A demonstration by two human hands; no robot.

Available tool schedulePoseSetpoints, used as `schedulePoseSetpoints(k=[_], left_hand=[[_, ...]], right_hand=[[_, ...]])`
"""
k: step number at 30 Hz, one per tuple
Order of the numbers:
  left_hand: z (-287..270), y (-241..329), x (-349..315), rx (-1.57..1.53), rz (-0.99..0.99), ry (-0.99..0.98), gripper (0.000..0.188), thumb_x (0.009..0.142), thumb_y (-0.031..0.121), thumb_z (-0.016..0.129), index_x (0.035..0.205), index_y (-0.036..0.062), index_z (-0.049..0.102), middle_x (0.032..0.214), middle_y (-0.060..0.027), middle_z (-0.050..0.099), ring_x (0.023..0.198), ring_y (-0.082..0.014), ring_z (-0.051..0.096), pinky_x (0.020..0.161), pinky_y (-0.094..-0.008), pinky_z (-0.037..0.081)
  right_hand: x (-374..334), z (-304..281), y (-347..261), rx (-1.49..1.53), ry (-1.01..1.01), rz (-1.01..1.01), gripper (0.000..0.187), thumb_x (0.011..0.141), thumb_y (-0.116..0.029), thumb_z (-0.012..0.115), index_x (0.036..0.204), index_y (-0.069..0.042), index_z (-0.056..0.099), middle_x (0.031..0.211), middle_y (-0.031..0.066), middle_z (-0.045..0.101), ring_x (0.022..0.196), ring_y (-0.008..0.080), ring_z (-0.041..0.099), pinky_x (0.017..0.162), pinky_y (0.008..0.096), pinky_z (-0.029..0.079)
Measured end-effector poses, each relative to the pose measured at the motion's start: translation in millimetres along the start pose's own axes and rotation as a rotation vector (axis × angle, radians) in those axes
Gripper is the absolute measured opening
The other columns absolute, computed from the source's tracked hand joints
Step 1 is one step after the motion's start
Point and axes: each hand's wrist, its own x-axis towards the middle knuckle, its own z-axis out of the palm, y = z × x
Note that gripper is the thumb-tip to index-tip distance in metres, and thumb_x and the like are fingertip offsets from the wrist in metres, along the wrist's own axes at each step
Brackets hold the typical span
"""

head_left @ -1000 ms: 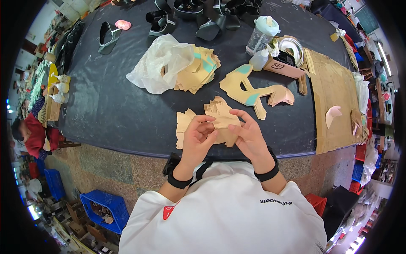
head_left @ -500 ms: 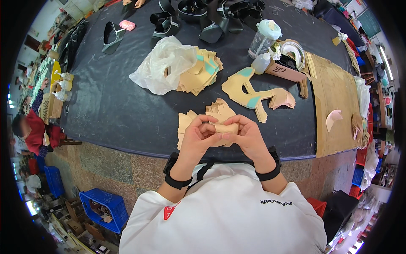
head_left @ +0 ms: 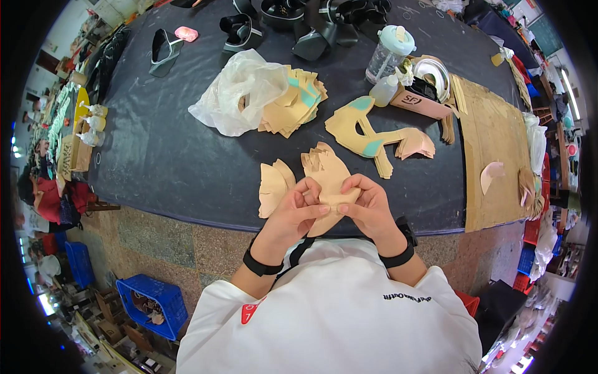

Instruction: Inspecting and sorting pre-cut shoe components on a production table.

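Note:
A beige shoe-upper piece (head_left: pixel 322 225) hangs between my two hands near the table's front edge. My left hand (head_left: pixel 298 212) pinches its left side with thumb and fingers. My right hand (head_left: pixel 369 206) pinches the right side, thumb on the face towards me. Just beyond my hands lies a fanned stack of beige pieces (head_left: pixel 325 163), partly hidden by the held piece. A smaller beige stack (head_left: pixel 274 190) lies beside my left hand. Farther right are large beige pieces with green patches (head_left: pixel 352 128) and a small pile of pinkish pieces (head_left: pixel 414 143).
A white plastic bag (head_left: pixel 237 93) partly covers another beige stack (head_left: pixel 293 106). Black shoe parts (head_left: pixel 305 28) stand at the far side. A clear bottle (head_left: pixel 387 56), a small squeeze bottle (head_left: pixel 384 91) and a filled carton (head_left: pixel 420 103) stand right, beside a cardboard sheet (head_left: pixel 498 143).
My hands have moved slightly apart. The held piece, curled between my fingers before, now opens out and hangs down towards me. The stacks keep their places on the table.

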Motion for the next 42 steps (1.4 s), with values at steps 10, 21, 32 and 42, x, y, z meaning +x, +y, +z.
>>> schedulePoseSetpoints(k=[10, 21, 32, 42], left_hand=[[-3, -12, -11, 0.269, -0.097, 0.082, 0.042, 0.07, -0.007, 0.069, 0.103, 0.0059, 0.045, 0.106, -0.0039, 0.056, 0.094, -0.0106, 0.057, 0.08, -0.0232, 0.046], [-30, -42, 10, 0.296, -0.002, 0.016, 0.045, 0.077, -0.004, 0.062, 0.119, 0.0002, 0.046, 0.096, -0.0063, 0.063, 0.091, -0.0099, 0.059, 0.08, -0.0226, 0.047], [-143, -52, 17, 1.321, 0.104, 1.222, 0.063, 0.064, 0.041, 0.074, 0.11, 0.0031, 0.054, 0.101, -0.0119, 0.057, 0.107, -0.0308, 0.045, 0.09, -0.0447, 0.035], [-119, -31, -2, 1.429, 0.373, 1.061, 0.03, 0.068, 0.021, 0.071, 0.09, 0.0036, 0.06, 0.08, -0.0108, 0.054, 0.076, -0.0262, 0.049, 0.069, -0.0376, 0.04]], right_hand=[[-24, -10, 18, -0.166, -0.002, 0.08, 0.034, 0.073, 0.005, 0.066, 0.103, -0.002, 0.05, 0.102, 0.0061, 0.056, 0.095, 0.0122, 0.055, 0.083, 0.0258, 0.046], [-11, -52, 17, -0.093, -0.002, 0.223, 0.018, 0.08, -0.006, 0.063, 0.097, 0.0, 0.062, 0.098, 0.0051, 0.06, 0.091, 0.0103, 0.056, 0.081, 0.024, 0.043], [25, -62, 46, -1.491, 0.481, -0.459, 0.029, 0.083, -0.02, 0.056, 0.11, -0.011, 0.058, 0.117, 0.0119, 0.043, 0.111, 0.0292, 0.036, 0.094, 0.0411, 0.026], [21, 31, 87, -1.199, -0.165, -0.477, 0.034, 0.073, -0.001, 0.055, 0.107, -0.002, 0.055, 0.104, 0.0135, 0.052, 0.1, 0.0301, 0.05, 0.087, 0.0382, 0.042]])
